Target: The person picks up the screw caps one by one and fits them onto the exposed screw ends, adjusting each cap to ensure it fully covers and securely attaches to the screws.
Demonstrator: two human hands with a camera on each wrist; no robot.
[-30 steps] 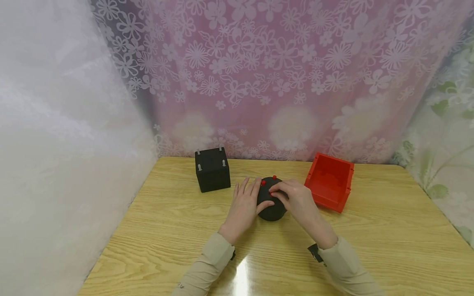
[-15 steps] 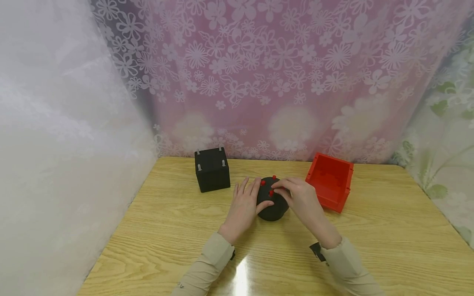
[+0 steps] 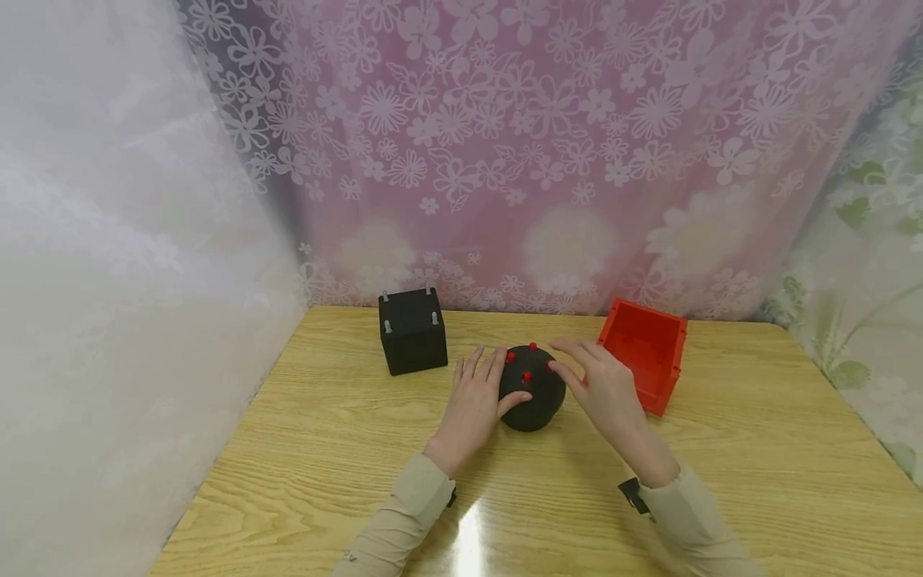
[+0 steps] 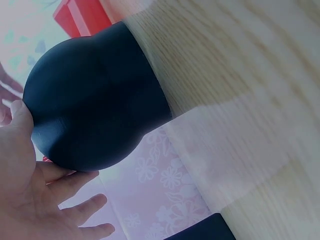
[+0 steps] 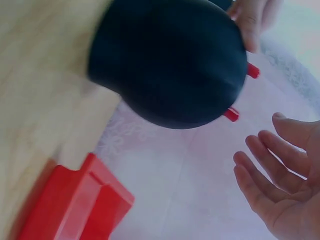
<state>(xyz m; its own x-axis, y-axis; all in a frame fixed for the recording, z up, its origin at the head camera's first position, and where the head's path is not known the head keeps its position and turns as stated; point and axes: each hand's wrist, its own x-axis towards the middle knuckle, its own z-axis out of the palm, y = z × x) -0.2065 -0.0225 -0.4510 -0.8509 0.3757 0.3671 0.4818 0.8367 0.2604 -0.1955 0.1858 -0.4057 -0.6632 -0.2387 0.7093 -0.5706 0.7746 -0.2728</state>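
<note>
A black ball-shaped block (image 3: 537,405) on a narrower base stands mid-table. Several small red pegs stick out of its top, one red peg (image 3: 527,377) nearest the front. My left hand (image 3: 470,405) rests on its left side, fingers straight and thumb across the front. The left wrist view shows the left thumb (image 4: 22,117) and fingertips touching the ball (image 4: 85,105). My right hand (image 3: 602,389) is just right of the ball, thumb tip close to another red peg (image 3: 550,365). In the right wrist view its fingers are loosely bent with nothing between them.
A black cube (image 3: 414,340) with grey pins on its top stands at the back left. An open red bin (image 3: 659,393) sits at the right, close behind my right hand. The wooden table (image 3: 324,481) ends at a flowered curtain (image 3: 469,200).
My right hand has left the front red peg and moved right and away from the ball's top, its fingers spreading. More red pegs now show. My left hand stays in place.
</note>
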